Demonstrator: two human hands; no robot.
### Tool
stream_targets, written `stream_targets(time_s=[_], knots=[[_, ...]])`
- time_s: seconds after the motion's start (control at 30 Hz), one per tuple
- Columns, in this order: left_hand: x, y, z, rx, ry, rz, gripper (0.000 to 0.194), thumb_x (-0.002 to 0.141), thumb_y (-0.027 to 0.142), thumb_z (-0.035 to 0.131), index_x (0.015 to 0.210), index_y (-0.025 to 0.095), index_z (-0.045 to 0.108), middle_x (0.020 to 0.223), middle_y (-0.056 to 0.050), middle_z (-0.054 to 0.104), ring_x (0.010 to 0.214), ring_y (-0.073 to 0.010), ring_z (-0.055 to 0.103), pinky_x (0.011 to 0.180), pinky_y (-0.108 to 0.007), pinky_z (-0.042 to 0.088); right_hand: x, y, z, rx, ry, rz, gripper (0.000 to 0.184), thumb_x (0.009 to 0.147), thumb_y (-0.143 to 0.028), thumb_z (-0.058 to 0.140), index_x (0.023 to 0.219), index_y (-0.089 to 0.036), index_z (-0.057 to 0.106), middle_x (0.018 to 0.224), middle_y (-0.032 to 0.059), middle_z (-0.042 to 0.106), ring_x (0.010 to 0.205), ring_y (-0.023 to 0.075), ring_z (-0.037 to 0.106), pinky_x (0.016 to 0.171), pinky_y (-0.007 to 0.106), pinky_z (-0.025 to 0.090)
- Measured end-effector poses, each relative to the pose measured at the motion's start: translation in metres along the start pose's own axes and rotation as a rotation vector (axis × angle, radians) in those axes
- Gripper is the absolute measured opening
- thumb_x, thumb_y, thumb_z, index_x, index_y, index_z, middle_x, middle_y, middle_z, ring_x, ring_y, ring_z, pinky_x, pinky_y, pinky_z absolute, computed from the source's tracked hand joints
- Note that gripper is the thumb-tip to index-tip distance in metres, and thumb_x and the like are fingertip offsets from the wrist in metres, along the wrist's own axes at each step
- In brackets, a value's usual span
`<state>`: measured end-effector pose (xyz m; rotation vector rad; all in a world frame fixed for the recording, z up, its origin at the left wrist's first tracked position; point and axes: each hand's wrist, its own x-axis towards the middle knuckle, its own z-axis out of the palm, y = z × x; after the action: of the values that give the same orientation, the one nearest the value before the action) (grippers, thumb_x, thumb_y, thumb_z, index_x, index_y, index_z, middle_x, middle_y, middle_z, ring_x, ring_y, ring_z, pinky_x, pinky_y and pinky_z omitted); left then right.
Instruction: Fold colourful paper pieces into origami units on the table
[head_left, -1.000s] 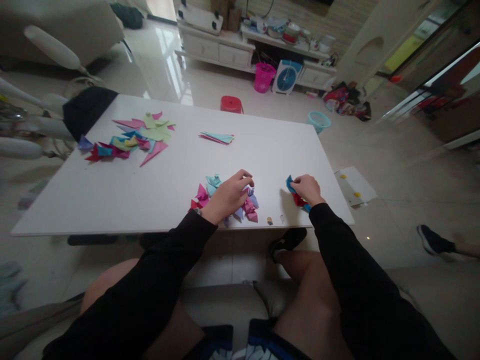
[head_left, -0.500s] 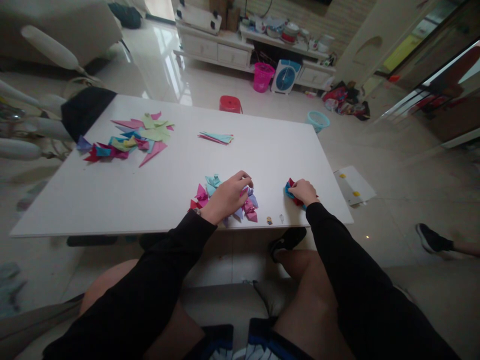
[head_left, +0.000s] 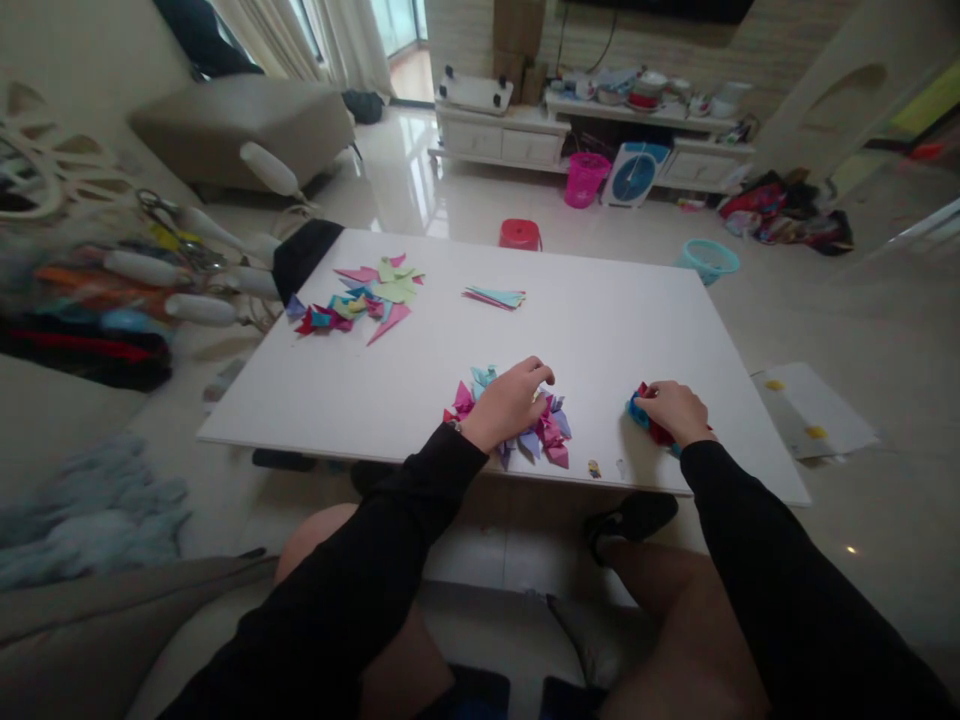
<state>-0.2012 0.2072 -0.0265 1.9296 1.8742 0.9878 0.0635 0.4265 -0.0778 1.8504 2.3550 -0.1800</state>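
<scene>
My left hand (head_left: 511, 402) is over a pile of folded paper pieces (head_left: 553, 440) in pink, lilac and light blue near the front edge of the white table (head_left: 420, 390). Its fingers are bent and apart, and nothing shows clearly between them. Farther right, my right hand (head_left: 675, 408) has its thumb and fingers closed on a red and blue folded paper (head_left: 637, 408) resting on the tabletop. Part of that paper is hidden under the hand.
Another heap of folded papers (head_left: 390, 285) lies at the far left, beside a black cloth (head_left: 307, 258). A bundle of thin folded strips (head_left: 493, 297) sits mid-table. Two small stickers (head_left: 594, 467) lie at the front edge. A red stool (head_left: 520, 235) stands behind.
The head view has swung left, so everything sits farther right in the picture. Relative to the table, both hands and the papers look almost unmoved.
</scene>
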Motion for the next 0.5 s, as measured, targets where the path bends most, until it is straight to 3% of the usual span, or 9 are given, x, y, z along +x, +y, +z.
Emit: stream_targets(time_s=[0.1,0.2,0.3,0.43,0.5], knots=[[-0.001,-0.012,-0.01,0.043,0.04,-0.072,0.021,0.088,0.013,0.056,0.107,0.02,0.063,0.114,-0.008,0.065,0.098,-0.0218,0.066,0.092,-0.036,0.054,-0.003,-0.01,-0.007,-0.008,0.011,-0.048,0.032,0.078,-0.044,0.062,0.097,-0.025,0.08,0.103,0.0153,0.076,0.095,0.0344,0.07,0.076,0.04,0.049],[-0.003,-0.039,-0.024,0.072,0.109,-0.164,0.024,0.086,0.014,0.059,0.109,0.02,0.063,0.113,-0.009,0.066,0.102,-0.0241,0.066,0.095,-0.039,0.054,-0.008,-0.021,-0.012,-0.007,0.017,-0.1,0.033,0.081,-0.044,0.061,0.099,-0.024,0.08,0.104,0.0162,0.076,0.094,0.0337,0.07,0.076,0.04,0.049],[-0.007,-0.084,-0.042,0.085,0.259,-0.335,0.032,0.083,0.014,0.062,0.115,0.017,0.061,0.117,-0.012,0.067,0.112,-0.0262,0.064,0.103,-0.041,0.05,-0.015,-0.032,-0.014,-0.002,0.014,-0.162,0.031,0.082,-0.043,0.06,0.098,-0.025,0.08,0.101,0.0147,0.077,0.094,0.033,0.071,0.076,0.04,0.049],[-0.018,-0.157,-0.079,0.125,0.432,-0.802,0.044,0.084,0.021,0.065,0.126,0.01,0.057,0.134,-0.018,0.063,0.126,-0.0287,0.059,0.11,-0.04,0.045,-0.022,-0.045,-0.013,0.018,0.014,-0.226,0.031,0.084,-0.044,0.058,0.095,-0.025,0.079,0.097,0.0139,0.077,0.092,0.0321,0.072,0.077,0.04,0.05],[-0.025,-0.189,-0.103,0.161,0.477,-0.885,0.049,0.084,0.023,0.064,0.129,0.006,0.055,0.137,-0.023,0.059,0.133,-0.0338,0.054,0.113,-0.045,0.041,-0.024,-0.05,-0.012,0.054,0.029,-0.261,0.031,0.084,-0.044,0.058,0.094,-0.024,0.079,0.096,0.0142,0.077,0.09,0.0325,0.072,0.076,0.04,0.05]])
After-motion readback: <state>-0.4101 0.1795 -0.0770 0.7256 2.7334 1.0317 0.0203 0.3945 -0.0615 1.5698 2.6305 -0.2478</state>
